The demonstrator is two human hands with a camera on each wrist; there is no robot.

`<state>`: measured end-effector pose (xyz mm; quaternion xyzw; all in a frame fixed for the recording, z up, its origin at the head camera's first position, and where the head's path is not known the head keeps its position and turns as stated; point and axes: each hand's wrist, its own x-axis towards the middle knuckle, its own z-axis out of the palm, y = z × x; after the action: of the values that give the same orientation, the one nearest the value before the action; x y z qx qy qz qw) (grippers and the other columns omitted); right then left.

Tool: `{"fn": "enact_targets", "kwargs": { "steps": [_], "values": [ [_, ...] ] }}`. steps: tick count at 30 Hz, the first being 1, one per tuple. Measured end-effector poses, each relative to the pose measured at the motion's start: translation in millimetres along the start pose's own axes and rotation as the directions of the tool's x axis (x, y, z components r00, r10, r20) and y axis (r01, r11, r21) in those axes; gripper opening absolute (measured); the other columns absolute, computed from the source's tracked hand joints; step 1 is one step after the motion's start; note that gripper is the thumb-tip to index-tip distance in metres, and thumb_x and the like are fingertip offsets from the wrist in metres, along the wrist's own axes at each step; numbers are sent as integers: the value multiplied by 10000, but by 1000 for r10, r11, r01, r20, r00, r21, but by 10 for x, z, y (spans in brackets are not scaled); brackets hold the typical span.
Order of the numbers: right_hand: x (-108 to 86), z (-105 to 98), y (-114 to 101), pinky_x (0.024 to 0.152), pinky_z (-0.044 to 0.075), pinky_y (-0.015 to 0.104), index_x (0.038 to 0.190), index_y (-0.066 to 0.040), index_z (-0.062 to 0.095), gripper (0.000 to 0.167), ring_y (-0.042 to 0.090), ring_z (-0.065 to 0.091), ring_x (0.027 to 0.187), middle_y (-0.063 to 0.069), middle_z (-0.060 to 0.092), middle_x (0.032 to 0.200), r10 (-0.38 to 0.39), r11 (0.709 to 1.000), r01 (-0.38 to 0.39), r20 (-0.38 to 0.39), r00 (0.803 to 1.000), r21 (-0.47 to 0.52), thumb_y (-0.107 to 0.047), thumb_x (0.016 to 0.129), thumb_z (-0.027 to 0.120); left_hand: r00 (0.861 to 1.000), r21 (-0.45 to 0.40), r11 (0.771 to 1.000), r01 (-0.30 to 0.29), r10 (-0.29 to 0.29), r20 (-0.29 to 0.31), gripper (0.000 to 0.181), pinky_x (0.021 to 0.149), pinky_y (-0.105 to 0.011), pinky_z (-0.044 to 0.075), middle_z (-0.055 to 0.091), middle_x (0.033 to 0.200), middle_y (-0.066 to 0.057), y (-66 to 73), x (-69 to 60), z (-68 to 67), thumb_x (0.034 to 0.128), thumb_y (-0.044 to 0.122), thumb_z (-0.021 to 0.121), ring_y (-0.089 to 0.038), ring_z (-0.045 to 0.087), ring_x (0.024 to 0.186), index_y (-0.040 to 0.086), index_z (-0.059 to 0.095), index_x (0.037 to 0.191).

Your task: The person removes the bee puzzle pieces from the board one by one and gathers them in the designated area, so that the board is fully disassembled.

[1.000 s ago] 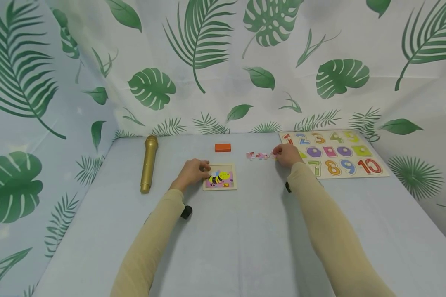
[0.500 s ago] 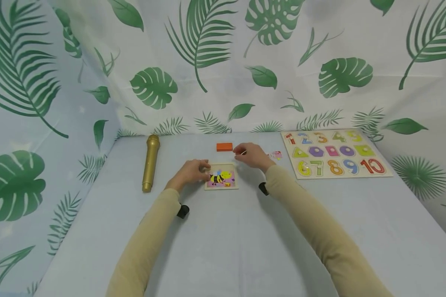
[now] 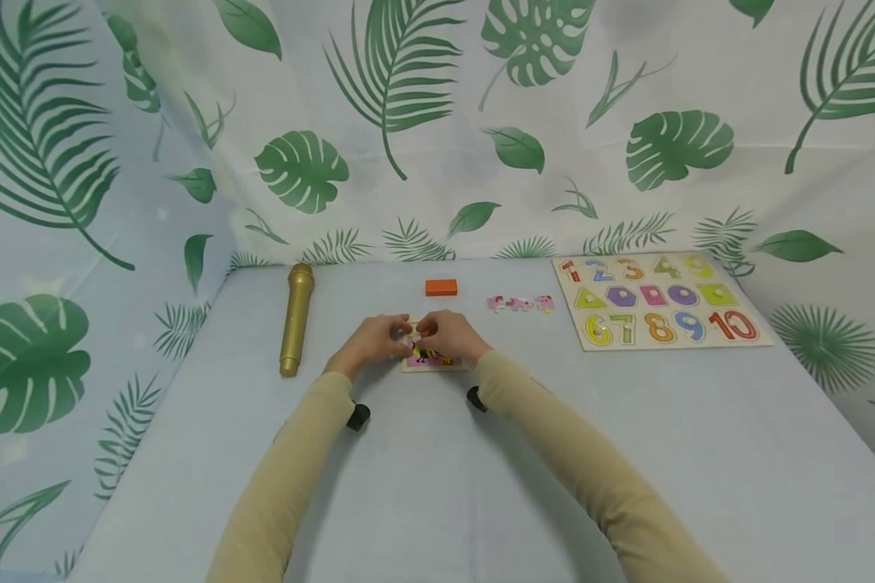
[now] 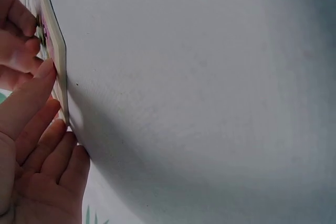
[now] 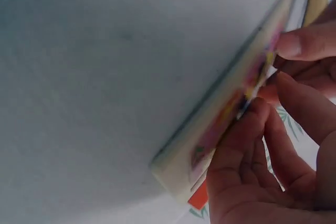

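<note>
On the table lies a small wooden-framed bee puzzle [image 3: 435, 364], a yellow and black bee on pink. My left hand [image 3: 373, 338] grips its left edge; in the left wrist view the thumb [image 4: 37, 85] rests over the rim and the other fingers sit along the side. Over the upper part of the picture is my right hand [image 3: 452, 334], fingers bent. In the right wrist view its index fingertip [image 5: 258, 107] touches the picture surface, the thumb slightly apart from it. Whether it pinches a piece there is unclear. Pink puzzle pieces [image 3: 520, 304] lie in a row to the right.
Behind the puzzle lies an orange block [image 3: 441, 287]. A gold microphone [image 3: 296, 321] is at the left. The wooden number board [image 3: 603, 340] lies at the right back. Leaf-printed cloth [image 3: 510, 190] hangs behind the table.
My right hand has moved left, from the pink pieces past the orange block to the bee puzzle, leaving the pink pieces in their row. The left hand stays at the puzzle's left edge.
</note>
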<state>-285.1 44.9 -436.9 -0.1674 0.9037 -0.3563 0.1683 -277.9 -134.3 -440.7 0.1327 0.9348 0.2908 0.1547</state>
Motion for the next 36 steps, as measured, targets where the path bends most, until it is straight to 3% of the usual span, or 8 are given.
{"fn": "enact_targets", "kwargs": {
  "steps": [13, 28, 36],
  "values": [
    [11, 85, -20, 803, 463, 323, 1102, 2, 668, 246, 202, 512, 876, 85, 602, 924, -71, 988, 69, -15, 997, -140, -118, 890, 708, 1000, 44, 999, -23, 23, -5, 480, 1150, -428, 283, 437, 1503, -100, 6, 14, -11, 852, 181, 770, -314, 370, 1392, 21, 620, 1279],
    [-15, 95, -30, 902, 462, 365, 1122, -36, 605, 253, 235, 506, 977, 102, 572, 1045, -69, 995, 66, -31, 997, -80, -50, 887, 696, 1000, 40, 999, -29, 30, -7, 476, 1145, -432, 292, 437, 1503, -106, 12, 17, -13, 854, 173, 768, -318, 375, 1388, 18, 620, 1279],
    [-11, 132, -28, 861, 460, 351, 1055, -72, 618, 185, 225, 493, 956, 80, 561, 1005, -80, 991, 74, -51, 996, -113, -49, 887, 693, 999, 41, 998, -38, 39, -14, 473, 1142, -448, 294, 442, 1499, -106, 10, -4, -18, 853, 174, 766, -325, 375, 1387, 26, 625, 1279]
  ]
}}
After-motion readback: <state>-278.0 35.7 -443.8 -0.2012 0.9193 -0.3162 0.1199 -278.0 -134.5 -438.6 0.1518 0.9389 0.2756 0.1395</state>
